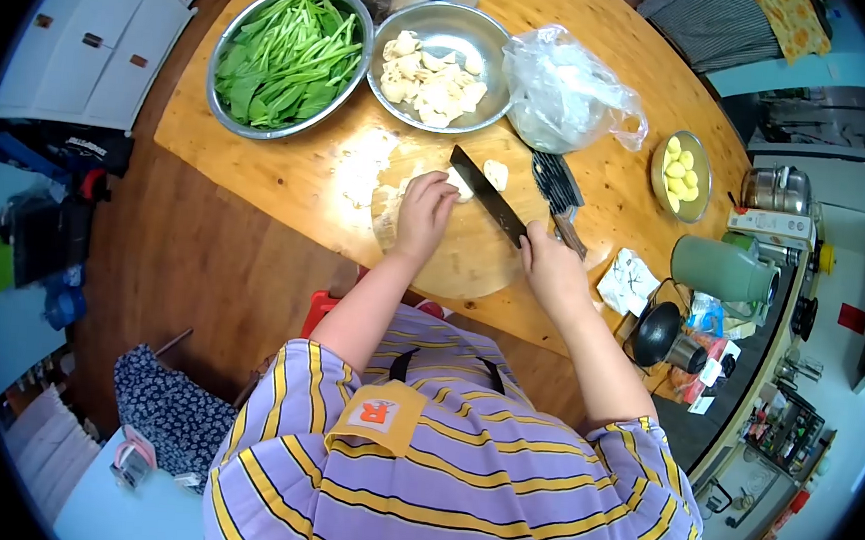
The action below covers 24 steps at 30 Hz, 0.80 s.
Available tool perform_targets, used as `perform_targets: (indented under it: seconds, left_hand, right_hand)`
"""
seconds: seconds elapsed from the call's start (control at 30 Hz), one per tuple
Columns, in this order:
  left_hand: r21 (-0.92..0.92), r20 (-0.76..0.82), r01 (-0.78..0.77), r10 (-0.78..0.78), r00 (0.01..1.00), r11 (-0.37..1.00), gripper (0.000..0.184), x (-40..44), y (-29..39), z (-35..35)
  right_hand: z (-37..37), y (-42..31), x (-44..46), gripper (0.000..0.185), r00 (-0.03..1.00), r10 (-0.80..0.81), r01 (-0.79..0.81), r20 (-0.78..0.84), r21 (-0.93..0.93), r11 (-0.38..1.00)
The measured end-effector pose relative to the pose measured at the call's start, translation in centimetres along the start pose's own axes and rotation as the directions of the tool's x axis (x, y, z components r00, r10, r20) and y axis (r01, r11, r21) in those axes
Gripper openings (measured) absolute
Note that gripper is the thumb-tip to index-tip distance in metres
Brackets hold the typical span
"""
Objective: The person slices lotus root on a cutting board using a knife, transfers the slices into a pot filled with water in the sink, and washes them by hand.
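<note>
Right hand (553, 270) is wrapped round knife (488, 196); left hand (424, 214), grip unclear, at piece (460, 185); slicing seemingly underway, blade clearance required next

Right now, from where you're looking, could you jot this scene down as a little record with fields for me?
Left fingers: beside a pale piece, close to the blade; contact hard to tell
Right fingers: closed on the knife, blade slanting away to the left
Work surface: round wooden board on a wooden table
Behind the board: metal bowl of leafy greens, metal bowl of pale pieces, clear plastic bag
Far right of table: small bowl of yellow, rounded items, green jug
</note>
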<state>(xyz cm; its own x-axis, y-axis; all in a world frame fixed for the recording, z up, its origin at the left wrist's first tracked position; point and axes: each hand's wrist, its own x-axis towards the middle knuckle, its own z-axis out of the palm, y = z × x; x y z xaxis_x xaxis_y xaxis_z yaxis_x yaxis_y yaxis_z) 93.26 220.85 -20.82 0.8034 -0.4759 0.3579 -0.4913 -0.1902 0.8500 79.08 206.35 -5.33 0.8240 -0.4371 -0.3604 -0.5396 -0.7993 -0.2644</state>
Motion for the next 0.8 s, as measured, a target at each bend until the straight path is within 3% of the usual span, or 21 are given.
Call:
perform_targets:
  seconds: [0.17,0.37,0.5,0.53,0.6,0.8]
  left_hand:
    - [-0.044,-0.040,0.090,-0.092,0.995,0.995,0.008,-0.7,-1.6,1.4]
    - [-0.068,-0.062,0.120,-0.124,0.990,0.990,0.009,-0.2,-1.5,1.4]
    - [-0.144,-0.075,0.156,-0.168,0.983,0.977,0.010,-0.6,-2.0,1.9]
    - [-0.115,-0.063,0.113,-0.120,0.991,0.987,0.009,-0.4,-1.8,1.7]
    - [-0.059,-0.030,0.016,-0.017,0.999,0.998,0.009,-0.2,-1.5,1.1]
    - [-0.069,0.014,0.023,-0.022,1.000,0.997,0.012,-0.7,-1.8,0.8]
  right_hand:
    - [-0.8,-1.7,0.9,0.013,0.996,-0.010,0.023,0.091,-0.141,0.990]
    - [-3.0,-3.2,3.3,0.020,0.988,0.013,0.010,0.151,-0.148,0.989]
    - [-1.4,-3.0,5.2,0.023,0.987,-0.016,0.040,0.163,-0.142,0.989]
    - [-0.1,-2.7,5.9,0.024,0.987,-0.022,0.043,0.161,-0.129,0.991]
    - [1.4,-2.3,6.7,0.025,0.991,-0.033,0.045,0.131,-0.084,0.995]
    - [8.1,-1.2,6.6,0.024,0.999,0.014,-0.010,-0.044,0.097,0.995]
